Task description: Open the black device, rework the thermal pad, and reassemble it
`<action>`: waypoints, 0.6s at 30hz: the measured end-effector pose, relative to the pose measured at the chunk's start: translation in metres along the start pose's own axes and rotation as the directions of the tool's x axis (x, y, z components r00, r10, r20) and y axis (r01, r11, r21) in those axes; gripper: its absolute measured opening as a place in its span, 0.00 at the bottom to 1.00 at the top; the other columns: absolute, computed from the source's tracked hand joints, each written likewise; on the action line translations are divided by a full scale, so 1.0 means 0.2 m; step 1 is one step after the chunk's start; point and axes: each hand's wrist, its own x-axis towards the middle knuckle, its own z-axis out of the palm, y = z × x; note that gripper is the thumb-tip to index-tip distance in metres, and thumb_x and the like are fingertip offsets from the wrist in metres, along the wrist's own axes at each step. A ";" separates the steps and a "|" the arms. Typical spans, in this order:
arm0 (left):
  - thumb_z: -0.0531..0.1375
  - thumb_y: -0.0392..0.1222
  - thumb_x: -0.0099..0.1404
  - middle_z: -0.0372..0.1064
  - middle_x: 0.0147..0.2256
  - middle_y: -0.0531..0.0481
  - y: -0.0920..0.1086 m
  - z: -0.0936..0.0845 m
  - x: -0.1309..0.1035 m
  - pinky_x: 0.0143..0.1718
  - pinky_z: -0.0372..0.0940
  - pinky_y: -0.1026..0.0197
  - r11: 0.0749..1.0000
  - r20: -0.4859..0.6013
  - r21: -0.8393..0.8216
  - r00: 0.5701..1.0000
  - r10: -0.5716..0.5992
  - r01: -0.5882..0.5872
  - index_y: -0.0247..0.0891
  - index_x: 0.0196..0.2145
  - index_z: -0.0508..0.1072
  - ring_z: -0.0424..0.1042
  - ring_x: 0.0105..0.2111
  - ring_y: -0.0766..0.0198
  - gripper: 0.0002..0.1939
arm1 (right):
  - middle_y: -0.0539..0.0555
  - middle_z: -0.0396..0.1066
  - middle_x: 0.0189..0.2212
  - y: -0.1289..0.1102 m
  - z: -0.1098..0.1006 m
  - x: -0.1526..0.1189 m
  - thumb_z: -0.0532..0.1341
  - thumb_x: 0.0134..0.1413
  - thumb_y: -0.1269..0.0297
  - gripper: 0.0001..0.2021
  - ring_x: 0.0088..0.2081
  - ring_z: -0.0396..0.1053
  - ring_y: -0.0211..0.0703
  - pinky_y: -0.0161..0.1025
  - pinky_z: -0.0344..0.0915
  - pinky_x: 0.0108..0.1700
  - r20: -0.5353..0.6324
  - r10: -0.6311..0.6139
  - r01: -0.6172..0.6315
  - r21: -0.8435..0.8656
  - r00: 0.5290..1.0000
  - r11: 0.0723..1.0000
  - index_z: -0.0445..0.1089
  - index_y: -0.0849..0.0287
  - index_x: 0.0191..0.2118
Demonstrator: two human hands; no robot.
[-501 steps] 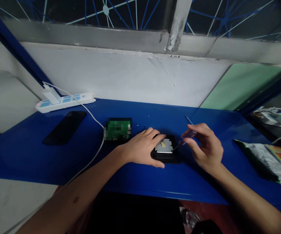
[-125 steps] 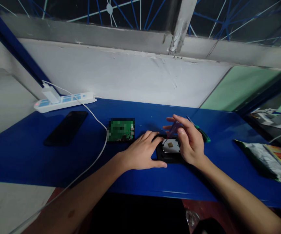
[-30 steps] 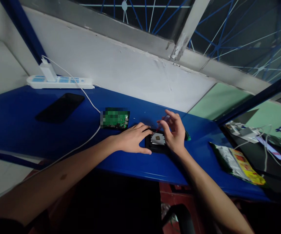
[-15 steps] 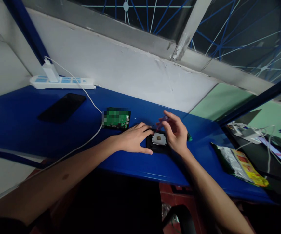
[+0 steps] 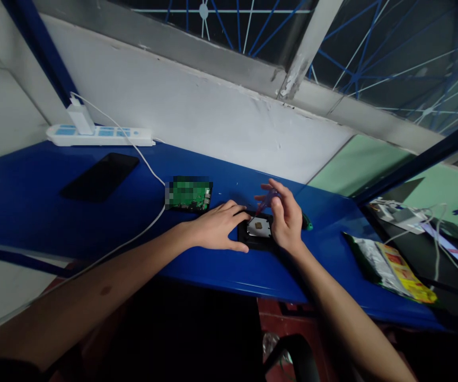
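In front of me on the blue table lies a flat black case (image 5: pixel 255 245) with a silver metal plate (image 5: pixel 254 229) inside it. A small tan square (image 5: pixel 258 225) sits on that plate. My left hand (image 5: pixel 221 225) rests at the case's left side, fingers stretched out and thumb apart. Above the case, my right hand (image 5: pixel 287 217) grips a screwdriver with a translucent purple handle (image 5: pixel 269 198). Its shaft slants down toward the plate's upper left corner; the tip is too small to make out. Beside my right hand, a green-ended object (image 5: pixel 308 225) shows partly.
To the left are a green circuit board (image 5: pixel 189 193), a dark phone-like slab (image 5: pixel 99 176) and a white power strip (image 5: pixel 113 136) with a cable. On the right lie a silver and yellow packet (image 5: pixel 396 268) and a black surface with electronics (image 5: pixel 407 220).
My right hand's fingers have shifted and spread around the screwdriver handle, which shows more now. My left hand and the case stay in place.
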 end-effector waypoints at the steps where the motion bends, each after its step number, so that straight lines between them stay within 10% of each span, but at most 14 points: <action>1: 0.64 0.67 0.60 0.61 0.63 0.42 0.00 0.00 0.00 0.63 0.57 0.44 1.000 0.000 0.000 1.000 -0.001 0.001 0.43 0.60 0.67 0.57 0.62 0.45 0.38 | 0.57 0.73 0.53 0.00 0.00 0.00 0.50 0.71 0.61 0.19 0.43 0.79 0.45 0.50 0.78 0.44 0.006 0.008 -0.008 0.013 1.000 1.000 0.63 0.46 0.63; 14: 0.64 0.67 0.61 0.61 0.63 0.41 0.00 0.00 0.00 0.62 0.58 0.44 1.000 0.017 0.015 1.000 0.009 -0.009 0.42 0.61 0.66 0.57 0.63 0.45 0.38 | 0.50 0.71 0.36 0.00 0.01 0.01 0.62 0.65 0.63 0.12 0.32 0.76 0.40 0.44 0.77 0.34 -0.102 -0.009 0.008 -0.007 0.995 1.000 0.72 0.48 0.52; 18: 0.63 0.68 0.61 0.61 0.63 0.41 0.00 0.00 0.00 0.62 0.58 0.43 0.999 0.011 0.031 1.000 0.009 -0.010 0.41 0.60 0.66 0.57 0.62 0.45 0.38 | 0.53 0.74 0.44 -0.02 0.00 0.01 0.57 0.68 0.63 0.14 0.38 0.79 0.41 0.44 0.78 0.38 -0.033 0.013 -0.011 0.054 0.999 0.998 0.70 0.48 0.56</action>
